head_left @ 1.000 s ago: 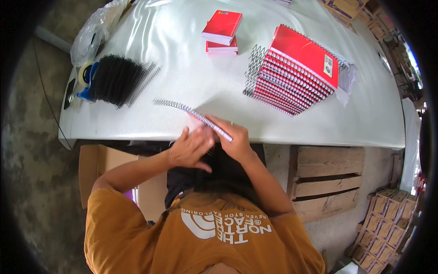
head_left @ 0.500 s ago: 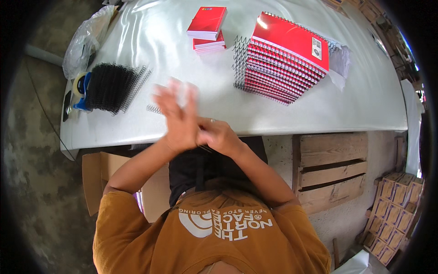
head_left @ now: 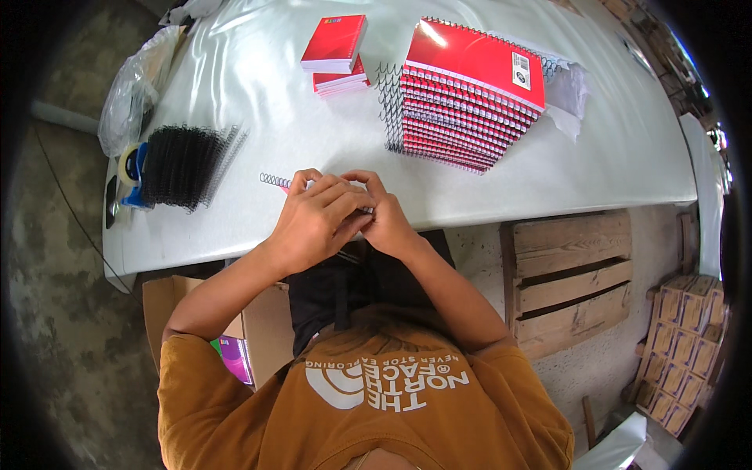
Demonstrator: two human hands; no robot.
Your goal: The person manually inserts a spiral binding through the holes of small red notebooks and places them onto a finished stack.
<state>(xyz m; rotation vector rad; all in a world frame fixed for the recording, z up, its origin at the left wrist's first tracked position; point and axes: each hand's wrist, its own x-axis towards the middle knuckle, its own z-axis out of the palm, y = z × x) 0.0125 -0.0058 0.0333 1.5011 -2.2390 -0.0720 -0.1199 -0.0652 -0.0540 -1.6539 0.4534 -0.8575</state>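
At the table's front edge, my left hand and my right hand are close together with bent fingers, closed around a small notebook that they mostly cover. From beside my left fingers sticks out the end of a dark wire spiral, with a sliver of red cover under it. Some of the coil also shows between the hands, near my right fingertips. How far the spiral runs through the notebook's edge is hidden.
Beyond my right hand rises a tall stack of red spiral notebooks. Red unbound booklets lie at the back. To the left are a pile of black wire spirals, a blue tape dispenser and a plastic bag. Below stands an open carton.
My left hand was raised with its fingers spread and blurred; it has come down and closed around the notebook beside my right hand. The view has shifted slightly.
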